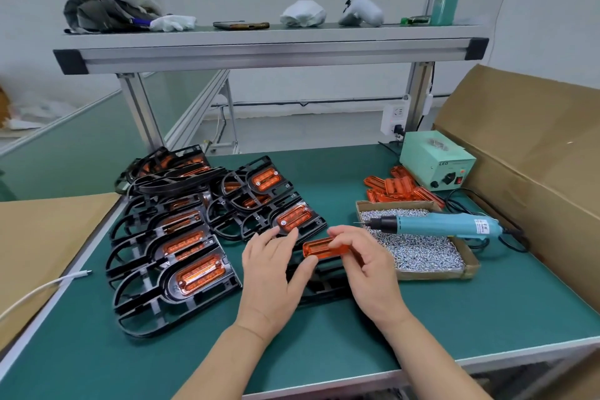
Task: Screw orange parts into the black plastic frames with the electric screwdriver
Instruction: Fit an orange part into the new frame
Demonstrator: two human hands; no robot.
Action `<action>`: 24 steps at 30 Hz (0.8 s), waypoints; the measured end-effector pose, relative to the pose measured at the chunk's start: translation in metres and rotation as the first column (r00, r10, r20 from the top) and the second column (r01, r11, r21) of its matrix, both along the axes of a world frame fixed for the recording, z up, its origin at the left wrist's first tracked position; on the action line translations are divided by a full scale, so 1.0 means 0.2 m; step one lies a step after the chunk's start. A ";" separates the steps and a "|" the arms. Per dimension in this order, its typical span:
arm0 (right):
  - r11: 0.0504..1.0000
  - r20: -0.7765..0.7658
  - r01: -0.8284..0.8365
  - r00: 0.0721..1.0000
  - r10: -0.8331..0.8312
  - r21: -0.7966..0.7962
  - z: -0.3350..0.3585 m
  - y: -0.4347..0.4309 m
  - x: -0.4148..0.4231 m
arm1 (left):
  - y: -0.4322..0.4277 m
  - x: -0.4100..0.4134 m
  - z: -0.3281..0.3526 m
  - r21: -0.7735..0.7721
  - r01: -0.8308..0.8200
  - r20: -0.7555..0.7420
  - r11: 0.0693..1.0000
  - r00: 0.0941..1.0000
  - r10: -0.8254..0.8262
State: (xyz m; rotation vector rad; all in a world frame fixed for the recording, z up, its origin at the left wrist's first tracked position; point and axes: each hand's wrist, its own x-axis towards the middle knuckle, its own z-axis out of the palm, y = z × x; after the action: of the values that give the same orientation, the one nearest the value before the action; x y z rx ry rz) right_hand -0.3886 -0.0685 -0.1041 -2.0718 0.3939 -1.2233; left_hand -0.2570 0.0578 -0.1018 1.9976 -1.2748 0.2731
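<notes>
Finished frames (181,256): a pile of black frames with orange parts already fitted, at nine to eleven o'clock from the hands, overlapping one another on the green table (324,344).
Left hand (272,273): fingers spread and loose, gripping nothing; the thumb tip touches the near end of the orange part, and the palm lies over a black frame.
Frame in work (324,286): mostly hidden under both hands; only its dark ribs show between the wrists. Whether its seat is bare I cannot tell.
Orange part (321,247): at the middle of the view, pinched between the right thumb and fingers, held just above the frame, not yet seated.
Right hand (367,269): closed on the orange part.
Step in hand: by my reading, placing the part into the frame, ahead of any screwing.
Next move: likely to press the part flat into its seat, then free the right hand to reach toward two o'clock for a screw and the driver.
Loose orange parts (399,188): a heap on the table at one o'clock, in no container.
Cardboard tray (467,269): shallow, at three o'clock from the hands, holding many small silver screws (422,250).
Screwdriver (438,224): teal, lying across the tray on top of the screws, tip pointing left, untouched.
Large carton (535,146): at the far right edge; its contents are out of sight.
</notes>
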 end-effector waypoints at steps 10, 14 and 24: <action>0.997 -0.086 -0.073 0.994 0.071 -0.015 -0.02 0.03 0.01 | 0.00 -0.01 -0.06 -0.026 0.091 0.076 0.995 0.993 -0.089; 0.995 -0.108 -0.085 0.990 0.091 0.059 -0.02 0.04 0.00 | 0.00 -0.02 -0.06 -0.060 0.087 0.096 0.994 0.992 -0.081; 0.987 -0.145 -0.057 0.986 0.079 0.151 -0.04 0.04 0.00 | 0.01 -0.03 -0.05 -0.091 0.077 0.156 0.993 0.986 -0.062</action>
State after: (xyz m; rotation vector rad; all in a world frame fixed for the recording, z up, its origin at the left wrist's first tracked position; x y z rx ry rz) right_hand -0.3896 -0.0609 -0.1114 -2.0394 0.4640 -0.9717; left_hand -0.2638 0.0602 -0.1123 1.8758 -1.3966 0.4527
